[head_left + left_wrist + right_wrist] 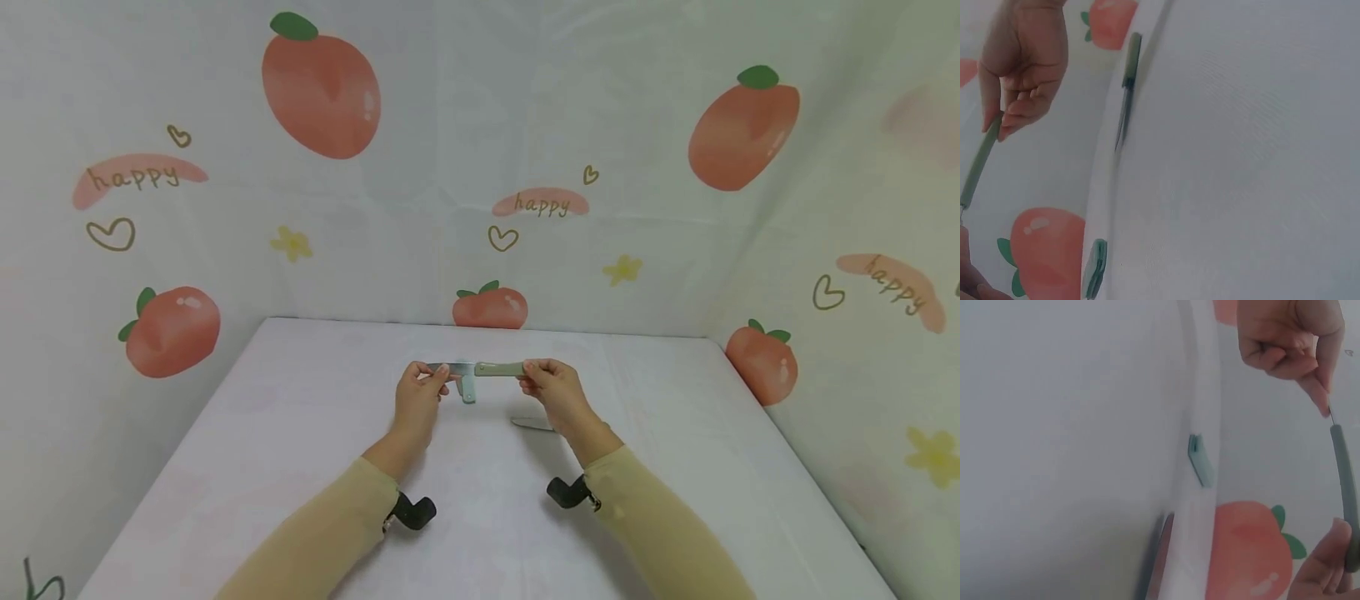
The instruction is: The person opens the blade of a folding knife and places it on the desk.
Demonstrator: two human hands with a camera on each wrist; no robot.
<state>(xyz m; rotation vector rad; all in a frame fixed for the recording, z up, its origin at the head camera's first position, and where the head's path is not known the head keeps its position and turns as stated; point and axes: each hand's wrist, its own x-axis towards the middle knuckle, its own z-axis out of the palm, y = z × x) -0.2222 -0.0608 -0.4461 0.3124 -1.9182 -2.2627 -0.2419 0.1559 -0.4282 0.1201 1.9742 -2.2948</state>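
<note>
A knife with a pale green handle (498,369) is held level above the table between both hands. My left hand (416,404) pinches its metal blade (460,368), and part of the blade is hidden by the fingers. The handle's far end is gripped by my right hand (553,392). Below the held knife, a small teal slotted piece (1200,461) lies on the table. A second knife lies near the right hand, its blade (531,424) showing in the head view and its green handle (1132,65) in the left wrist view.
The table (300,467) has a white cover. Behind it hangs a white cloth (420,250) printed with red fruit, hearts and yellow flowers. A black wrist device (414,511) is on the left sleeve and another (567,492) on the right.
</note>
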